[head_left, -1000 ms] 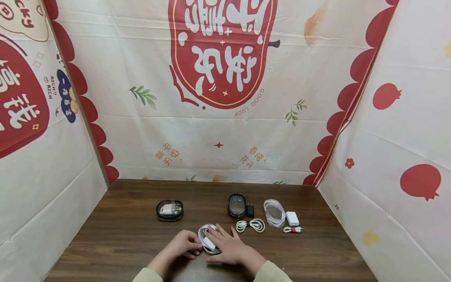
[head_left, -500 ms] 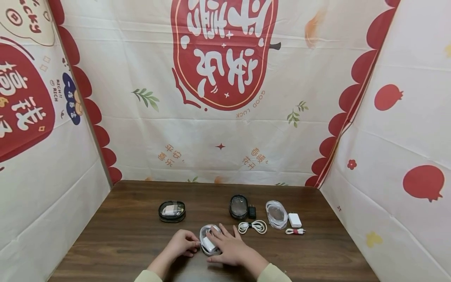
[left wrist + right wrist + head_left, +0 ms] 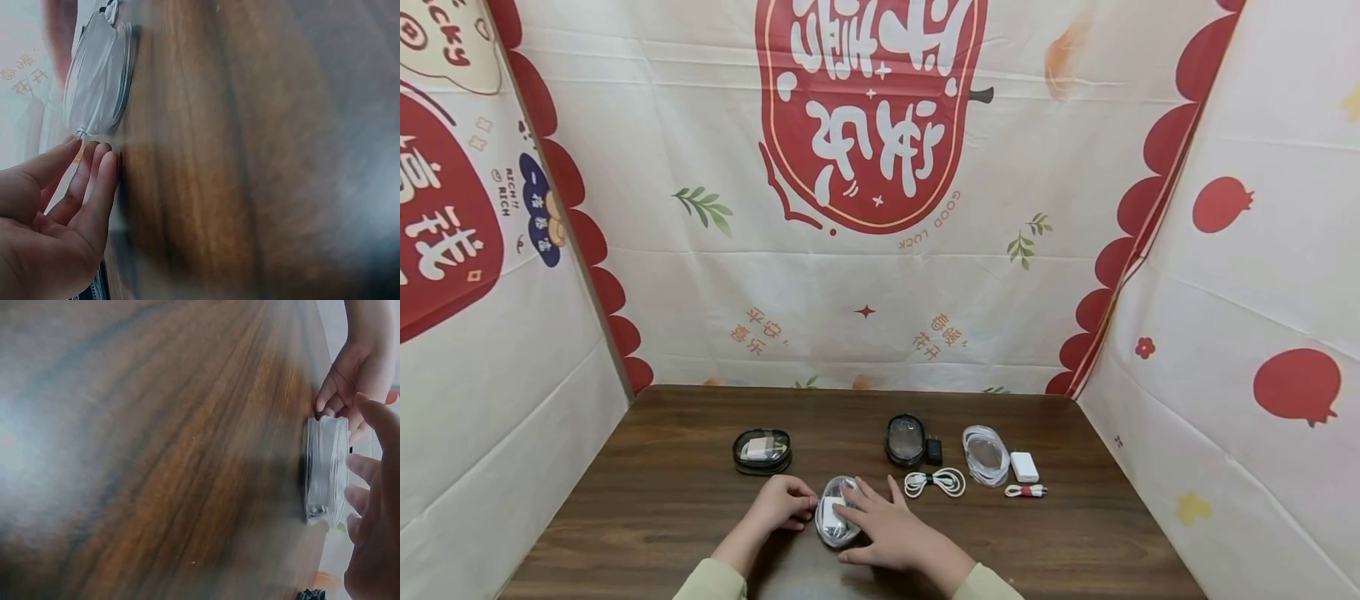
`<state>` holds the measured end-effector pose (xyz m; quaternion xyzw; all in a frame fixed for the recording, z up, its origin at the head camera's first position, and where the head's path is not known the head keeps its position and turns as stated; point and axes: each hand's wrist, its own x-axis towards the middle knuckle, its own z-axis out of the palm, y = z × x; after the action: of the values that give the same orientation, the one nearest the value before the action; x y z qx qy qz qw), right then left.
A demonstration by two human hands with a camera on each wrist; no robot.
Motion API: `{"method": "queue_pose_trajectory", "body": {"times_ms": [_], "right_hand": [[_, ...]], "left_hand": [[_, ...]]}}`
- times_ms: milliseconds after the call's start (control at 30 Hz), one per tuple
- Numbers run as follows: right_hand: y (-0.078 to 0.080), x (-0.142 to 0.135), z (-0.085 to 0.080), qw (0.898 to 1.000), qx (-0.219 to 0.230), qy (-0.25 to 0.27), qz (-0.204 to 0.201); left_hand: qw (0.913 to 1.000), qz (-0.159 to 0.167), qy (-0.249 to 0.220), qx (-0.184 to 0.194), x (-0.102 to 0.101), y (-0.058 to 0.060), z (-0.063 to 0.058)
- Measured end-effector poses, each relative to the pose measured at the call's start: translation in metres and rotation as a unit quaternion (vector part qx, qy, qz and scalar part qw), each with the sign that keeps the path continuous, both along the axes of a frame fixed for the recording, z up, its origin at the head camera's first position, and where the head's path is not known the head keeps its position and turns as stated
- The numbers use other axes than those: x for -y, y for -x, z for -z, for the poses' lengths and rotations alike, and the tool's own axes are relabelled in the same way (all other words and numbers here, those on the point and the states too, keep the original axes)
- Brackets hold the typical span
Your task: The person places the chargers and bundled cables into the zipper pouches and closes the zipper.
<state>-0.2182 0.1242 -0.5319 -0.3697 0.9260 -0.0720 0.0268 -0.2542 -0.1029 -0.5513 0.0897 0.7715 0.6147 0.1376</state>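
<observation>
On the near half of the dark wood-grain table (image 3: 640, 533), a clear, white-edged oval plastic pouch (image 3: 830, 493) lies between the hands, its long axis running away from the person. The left hand (image 3: 781, 502) pinches its left edge; the right hand (image 3: 889, 529), overlapping and so nearer, rests spread-fingered on its right side. The right wrist view shows the pouch's side wall, hidden from the head view. Beyond lies a black-rimmed, clear-topped oval pouch (image 3: 779, 452).
</observation>
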Motion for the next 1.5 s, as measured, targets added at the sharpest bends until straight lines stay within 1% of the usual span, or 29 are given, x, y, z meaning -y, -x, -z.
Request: {"method": "queue_pose_trajectory", "body": {"times_ms": [67,133,233,367,600,767,1067,1233,1400,1500], "right_hand": [[0.002,0.002,0.001,1.0,0.009,-0.003,0.001],[0.002,0.003,0.004,1.0,0.008,-0.006,0.004],[0.001,0.005,0.008,1.0,-0.007,-0.011,0.009],[-0.002,0.008,0.011,0.999,-0.023,-0.014,0.02],[-0.006,0.012,0.009,0.999,-0.013,-0.022,0.041],[-0.008,0.014,0.009,0.999,-0.018,-0.015,0.045],[-0.005,0.013,0.009,0.999,0.0,-0.005,0.047],[-0.005,0.013,0.009,0.999,0.003,0.004,0.042],[-0.002,0.013,0.009,0.999,-0.011,0.02,0.029],[0.001,0.014,0.011,0.999,-0.024,0.025,0.019]], "left_hand": [[1.0,0.001,0.002,-0.005,0.0,0.003,0.0],[1.0,0.005,0.002,-0.007,0.001,0.004,0.0],[0.9999,0.007,0.003,-0.01,0.002,0.005,0.001],[0.9998,0.001,0.004,-0.018,0.003,0.005,0.001],[0.9988,0.012,0.023,-0.042,0.002,0.003,-0.001],[0.9986,0.015,0.025,-0.044,0.003,0.001,-0.003],[0.9988,0.019,0.02,-0.04,0.008,0.001,-0.002],[0.999,0.014,0.022,-0.036,0.009,-0.001,0.001],[0.9981,0.01,0.043,-0.044,0.009,-0.002,0.005],[0.9971,0.01,0.055,-0.052,0.008,-0.002,0.006]]}}
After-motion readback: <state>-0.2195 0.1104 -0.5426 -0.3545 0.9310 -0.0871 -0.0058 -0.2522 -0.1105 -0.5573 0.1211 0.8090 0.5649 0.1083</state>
